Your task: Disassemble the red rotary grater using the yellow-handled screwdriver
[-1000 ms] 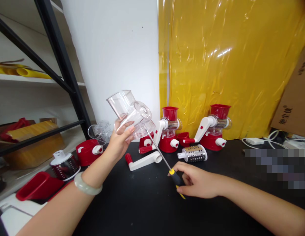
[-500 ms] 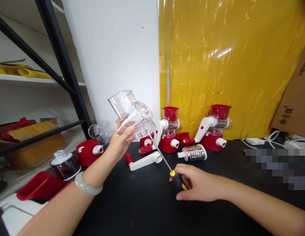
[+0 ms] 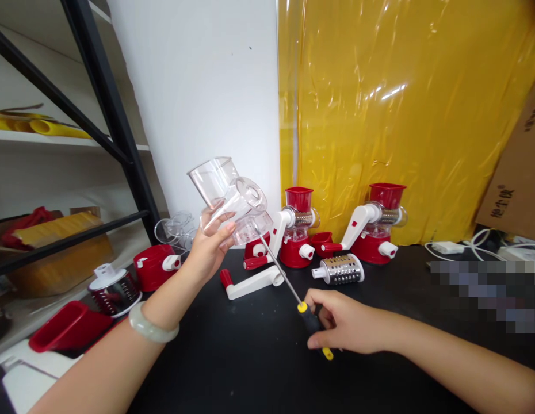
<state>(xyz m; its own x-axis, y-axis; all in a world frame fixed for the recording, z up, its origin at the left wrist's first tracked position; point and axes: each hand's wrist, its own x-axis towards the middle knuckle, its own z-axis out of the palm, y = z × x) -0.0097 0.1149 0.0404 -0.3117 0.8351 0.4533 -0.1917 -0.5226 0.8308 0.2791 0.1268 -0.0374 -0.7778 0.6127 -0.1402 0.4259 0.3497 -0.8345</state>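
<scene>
My left hand grips a clear plastic grater housing, tilted in the air above the black table, its square chute facing up and left. In my right hand is a screwdriver with a black and yellow handle. Its shaft slants up to the left, and the tip meets the lower right of the housing; what it touches there is too small to make out. Below the housing lies a white crank handle with a red knob. A metal grater drum rests on its side beyond my right hand.
Two assembled red rotary graters stand at the back. To the left are a red base, a dark red drum, a red hopper and clear parts. White cables lie at the right; a black-framed shelf borders the left.
My right hand's grip on the screwdriver handle has shifted, so its yellow end now shows below the fingers. The housing and my left hand have moved very slightly left.
</scene>
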